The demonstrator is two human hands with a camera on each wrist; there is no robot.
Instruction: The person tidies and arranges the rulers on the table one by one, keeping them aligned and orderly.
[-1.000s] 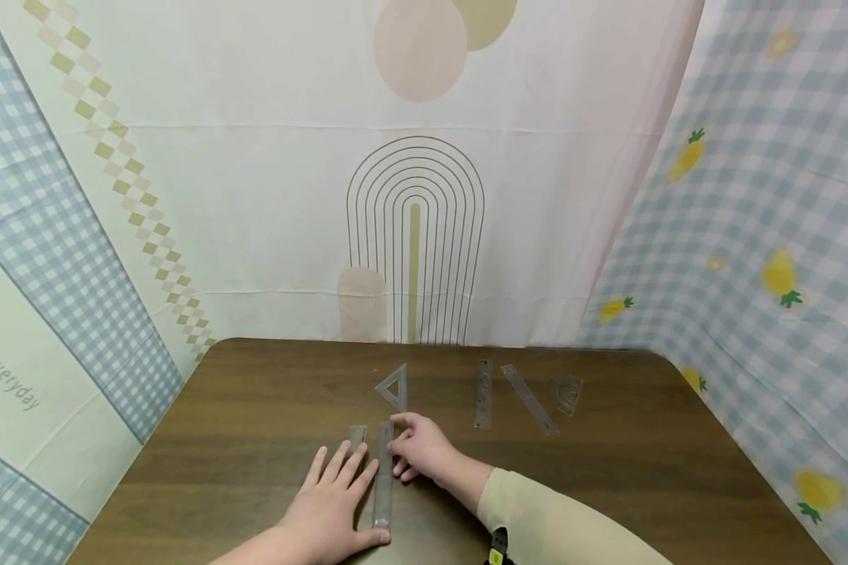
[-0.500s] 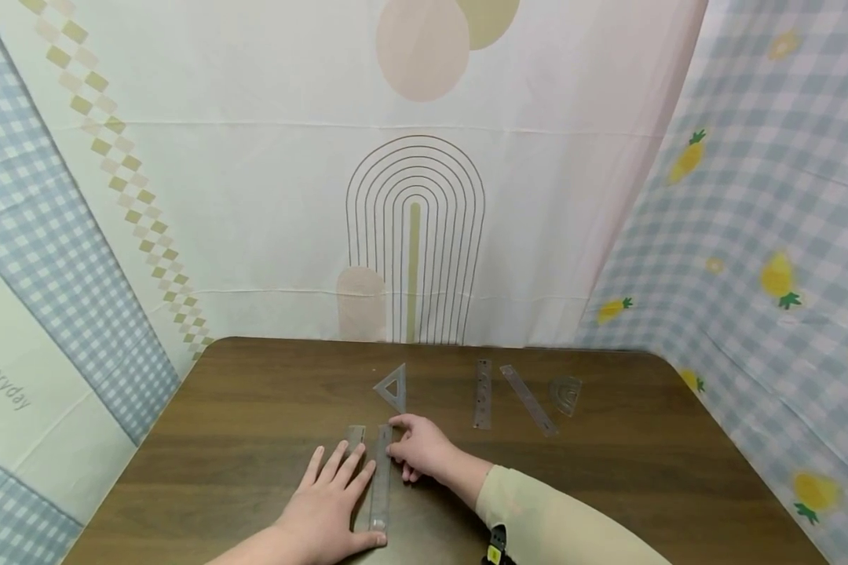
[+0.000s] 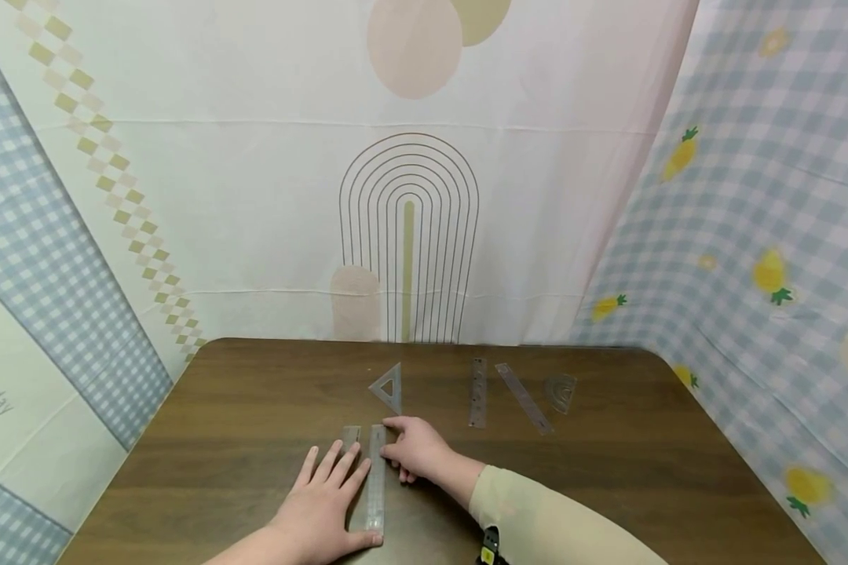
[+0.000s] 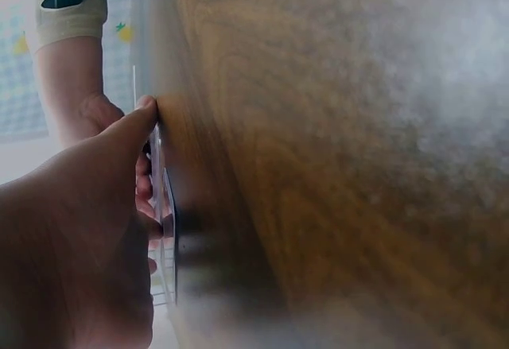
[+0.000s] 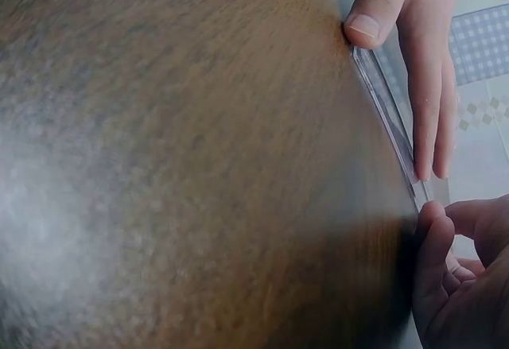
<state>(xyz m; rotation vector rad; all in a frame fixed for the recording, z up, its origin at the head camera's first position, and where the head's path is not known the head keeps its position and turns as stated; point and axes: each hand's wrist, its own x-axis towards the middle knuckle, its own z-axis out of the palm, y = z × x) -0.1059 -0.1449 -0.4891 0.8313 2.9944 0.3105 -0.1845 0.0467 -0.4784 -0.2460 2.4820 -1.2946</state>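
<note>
Evidently, a glossy wood-grain table is offering little grip to the thin plastic being handled on it, and that slickness is posing the chief hazard: uneven pressure from two sides could be causing a skid or a twist. The left hand is lying palm down, its fingers straight and spread. Opposite, the right hand is reaching in with index finger and thumb apart and the remaining fingers curling; whether it is pinching plastic or only touching an edge, the views are not settling. Between the hands, a clear ruler is lying flat and pointing away from the person, its near end meeting the left thumb, its left edge running just beside the left index fingertip, its far right corner meeting the right index finger. Mostly hidden under the left fingers, a second transparent strip, likely another ruler, is showing its far end; a heavy press could be dragging it along. Just beyond, a triangular set square is sitting close enough for a forward nudge to be knocking it askew.
</note>
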